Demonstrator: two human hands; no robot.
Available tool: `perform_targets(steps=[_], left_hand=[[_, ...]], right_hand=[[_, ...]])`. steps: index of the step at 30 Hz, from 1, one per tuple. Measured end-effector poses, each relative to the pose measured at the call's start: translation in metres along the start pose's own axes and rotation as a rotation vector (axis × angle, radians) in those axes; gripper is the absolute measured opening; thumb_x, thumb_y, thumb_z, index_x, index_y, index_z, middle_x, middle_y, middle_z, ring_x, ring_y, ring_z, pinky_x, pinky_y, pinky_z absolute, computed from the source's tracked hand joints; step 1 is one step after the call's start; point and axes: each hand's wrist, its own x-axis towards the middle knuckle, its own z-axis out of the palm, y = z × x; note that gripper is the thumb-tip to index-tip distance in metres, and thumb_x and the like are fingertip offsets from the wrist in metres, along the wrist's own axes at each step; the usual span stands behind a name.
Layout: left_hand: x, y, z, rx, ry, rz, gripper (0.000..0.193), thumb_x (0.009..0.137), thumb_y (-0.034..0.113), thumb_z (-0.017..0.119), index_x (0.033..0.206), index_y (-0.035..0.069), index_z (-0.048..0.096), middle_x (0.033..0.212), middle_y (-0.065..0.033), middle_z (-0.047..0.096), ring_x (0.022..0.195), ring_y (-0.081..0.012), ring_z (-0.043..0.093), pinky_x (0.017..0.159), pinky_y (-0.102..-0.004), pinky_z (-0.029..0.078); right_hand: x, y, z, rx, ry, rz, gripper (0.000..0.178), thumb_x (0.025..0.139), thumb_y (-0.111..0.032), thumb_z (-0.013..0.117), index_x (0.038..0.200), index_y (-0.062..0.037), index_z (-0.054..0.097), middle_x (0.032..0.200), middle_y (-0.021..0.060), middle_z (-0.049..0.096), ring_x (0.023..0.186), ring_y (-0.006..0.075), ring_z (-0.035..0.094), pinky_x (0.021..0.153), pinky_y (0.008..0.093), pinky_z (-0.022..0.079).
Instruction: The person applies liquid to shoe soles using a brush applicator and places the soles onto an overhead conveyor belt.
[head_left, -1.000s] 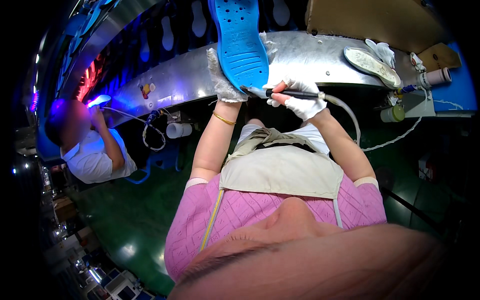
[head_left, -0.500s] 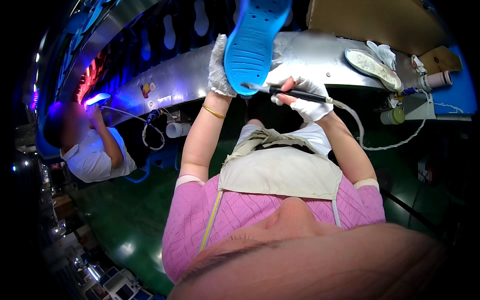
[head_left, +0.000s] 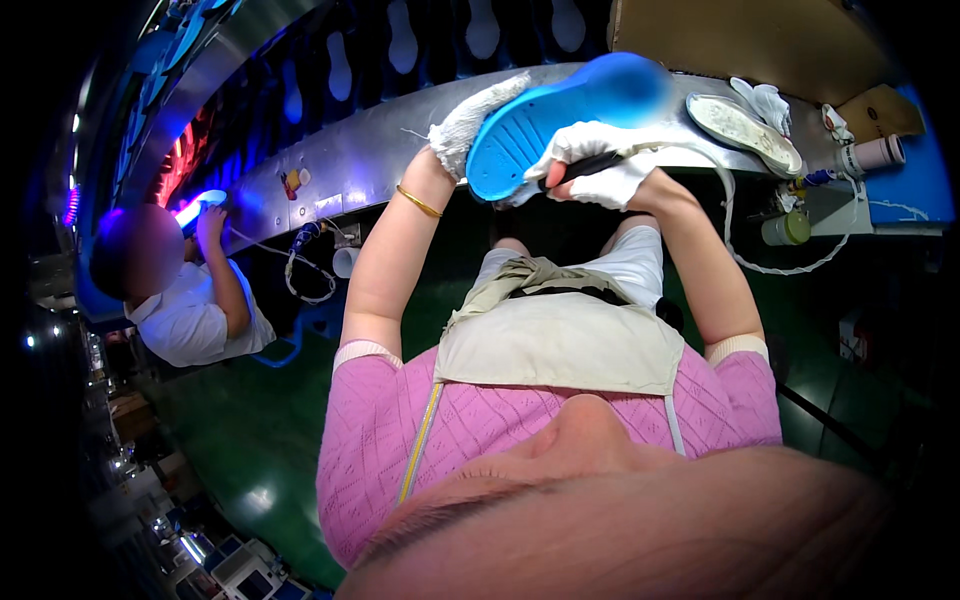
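Observation:
A blue shoe sole (head_left: pixel 535 120), with ridges across its near end, is held tilted over the bench edge, its far end pointing up to the right. My left hand (head_left: pixel 470 125), in a white knit glove, grips it along its left side; the fingers behind it are hidden. In a white glove with bare fingertips showing, my right hand (head_left: pixel 600 170) is closed round a black pen-like tool (head_left: pixel 585 167) close to the sole's near right edge. The tool's tip is hidden behind the hand and sole. From its back end runs a pale cord (head_left: pixel 728 200).
Along the far side of the metal bench (head_left: pixel 385 140) stands a dark rack (head_left: pixel 440 50) with several pale soles. To the right are a white sole (head_left: pixel 745 130), a white cylinder (head_left: pixel 880 153) and a yellowish jar (head_left: pixel 787 230). A co-worker (head_left: pixel 205 300) at left holds a lit sole.
The blue sole has turned clockwise, its far end swinging right and down. My right hand has come in closer to it with the tool. The co-worker's hand has shifted on the lit sole.

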Motion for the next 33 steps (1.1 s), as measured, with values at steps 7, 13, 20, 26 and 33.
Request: perform_targets(steps=[7,13,20,26,33], left_hand=[[-0.001,0.005,0.001,0.152,-0.028,-0.109,0.039,0.093,0.032,0.059,0.122,0.005,0.060,0.109,-0.0128,0.066,0.093,-0.0222,0.066,0.080,-0.0335,0.057],[0.002,-0.011,-0.011,-0.155,-0.160,0.026,0.055,0.096,0.045,0.050,0.128,0.001,0.052,0.116,-0.0194,0.063,0.097,-0.0295,0.065,0.085,-0.0408,0.056],[0.012,-0.054,-0.016,-0.606,-0.442,0.301,0.071,0.094,0.059,0.037,0.137,0.003,0.043,0.128,-0.0211,0.054,0.111,-0.0365,0.057,0.097,-0.0494,0.047],[0.002,-0.066,-0.022,-0.570,-0.318,0.355,0.073,0.093,0.062,0.034,0.136,0.003,0.044,0.128,-0.0219,0.054,0.110,-0.0365,0.057,0.098,-0.0488,0.046],[-0.008,-0.062,-0.018,-0.659,-0.456,0.354,0.073,0.092,0.062,0.034,0.134,0.004,0.045,0.127,-0.0195,0.054,0.109,-0.0345,0.057,0.099,-0.0477,0.045]], right_hand=[[-0.004,-0.011,-0.012,-0.184,0.027,0.039,0.011,0.070,0.004,0.072,0.077,-0.0027,0.065,0.087,0.0079,0.069,0.090,0.0194,0.069,0.078,0.0293,0.054],[-0.022,-0.015,-0.019,0.317,0.193,0.182,0.014,0.075,0.004,0.071,0.086,0.0007,0.064,0.082,0.0094,0.067,0.083,0.0169,0.067,0.072,0.0284,0.055],[-0.020,0.009,0.059,-0.140,0.478,-0.286,0.018,0.075,0.000,0.076,0.089,-0.0025,0.064,0.084,0.0097,0.066,0.072,0.0191,0.065,0.070,0.0284,0.053],[-0.015,-0.006,0.046,0.343,0.435,-0.007,0.014,0.080,0.001,0.072,0.093,-0.0008,0.065,0.087,0.0077,0.068,0.074,0.0123,0.064,0.068,0.0249,0.054],[-0.005,-0.017,0.059,-0.386,0.362,-0.528,0.021,0.073,0.005,0.075,0.089,-0.0024,0.064,0.088,0.0114,0.066,0.081,0.0219,0.065,0.074,0.0315,0.052]])
